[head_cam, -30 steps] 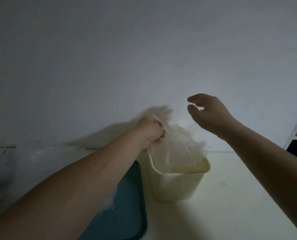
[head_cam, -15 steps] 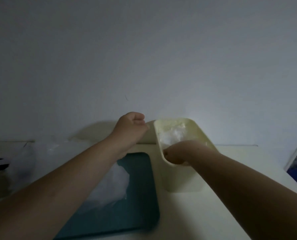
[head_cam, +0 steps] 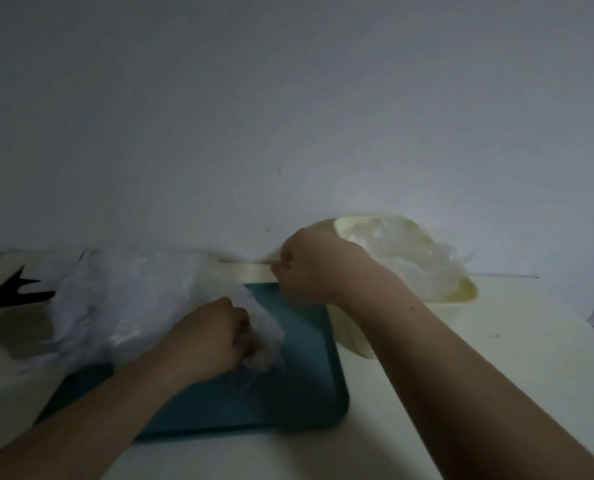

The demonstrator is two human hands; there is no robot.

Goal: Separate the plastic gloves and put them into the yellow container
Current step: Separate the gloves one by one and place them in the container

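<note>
Plastic gloves (head_cam: pixel 132 296) sit in a big heap on the left side of the tray (head_cam: pixel 306 393). Try to pull just one free.

Your left hand (head_cam: pixel 216 337) has its fingers curled tight round a crumpled bit at the heap's near right edge. Your right hand (head_cam: pixel 309 268) is over the tray's far edge, just beside the yellow container (head_cam: pixel 461 296). Its fingers are curled in, and I cannot tell if it holds anything. The container stands on the counter (head_cam: pixel 496 375) by the tray's far right corner, with loose gloves (head_cam: pixel 416 268) puffing over its rim. Pinch only one thin layer and lift it slowly. Hold the heap down with your other hand so the rest do not come too.
</note>
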